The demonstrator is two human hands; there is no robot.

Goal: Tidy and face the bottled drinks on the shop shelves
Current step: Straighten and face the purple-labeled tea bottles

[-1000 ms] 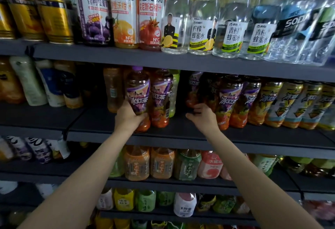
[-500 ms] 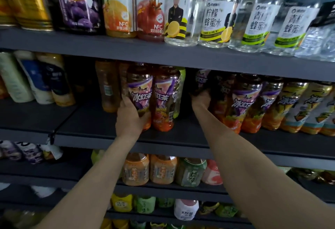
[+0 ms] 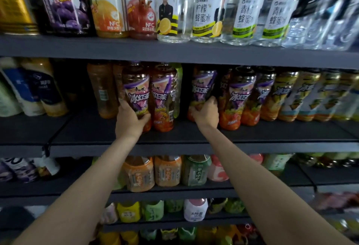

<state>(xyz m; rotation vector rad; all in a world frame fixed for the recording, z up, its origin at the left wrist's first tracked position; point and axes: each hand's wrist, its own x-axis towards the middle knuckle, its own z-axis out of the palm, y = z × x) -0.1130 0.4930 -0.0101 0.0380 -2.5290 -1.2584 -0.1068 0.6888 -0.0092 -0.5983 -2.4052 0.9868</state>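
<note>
Brown iced tea bottles with purple and orange labels stand on the dark middle shelf [image 3: 194, 138]. My left hand [image 3: 130, 119] is wrapped around the lower part of one iced tea bottle [image 3: 137, 91] at the left of the row. A twin bottle [image 3: 164, 97] stands right beside it. My right hand [image 3: 206, 113] grips the base of another iced tea bottle [image 3: 202, 87], set back in a gap of the row. More of these bottles [image 3: 240, 97] continue to the right.
Juice bottles [image 3: 106, 6] and clear honey-water bottles [image 3: 207, 15] line the shelf above. Yellow-labelled tea bottles [image 3: 303, 97] fill the right of the middle shelf, white bottles [image 3: 27, 89] the left. Orange and green bottles [image 3: 168, 171] sit on the lower shelf.
My right hand reached deep into the gap and now holds an iced tea bottle, brought forward. My left hand stays on its bottle. The camera moved closer to the shelf.
</note>
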